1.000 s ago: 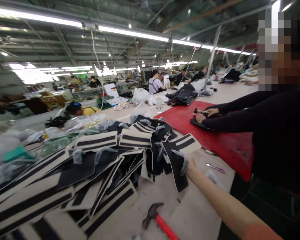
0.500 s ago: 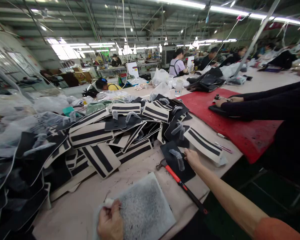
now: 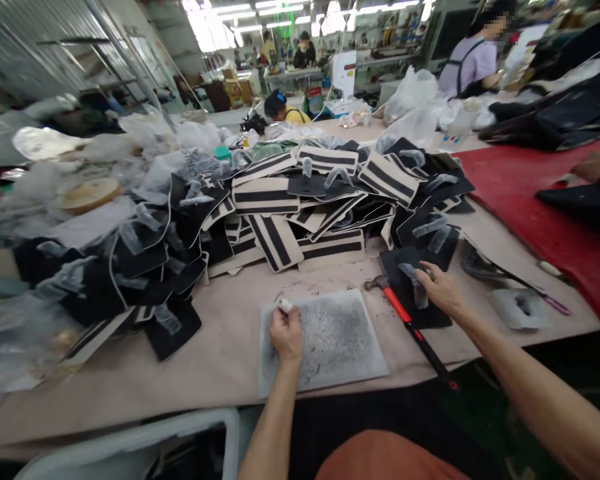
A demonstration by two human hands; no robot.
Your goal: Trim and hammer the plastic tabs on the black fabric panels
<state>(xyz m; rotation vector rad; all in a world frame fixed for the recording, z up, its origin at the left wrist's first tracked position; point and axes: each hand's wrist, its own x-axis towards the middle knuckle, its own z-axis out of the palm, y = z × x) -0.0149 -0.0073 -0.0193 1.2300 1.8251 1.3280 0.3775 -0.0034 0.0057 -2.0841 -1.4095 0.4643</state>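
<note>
Panel [image 3: 434,315] now down, handy by hammer [image 3: 397,305]; R hand [image 3: 439,287] at strap [image 3: 420,295], grip unclear; L hand [image 3: 287,337] pinches white bit [image 3: 285,305] over board [image 3: 343,333]

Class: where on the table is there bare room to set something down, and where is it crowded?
Bare table shows left of the board, up to the black heap, and in a narrow strip between the board and the striped pile. The board's right is crowded by the hammer, a black panel and the right hand.
</note>
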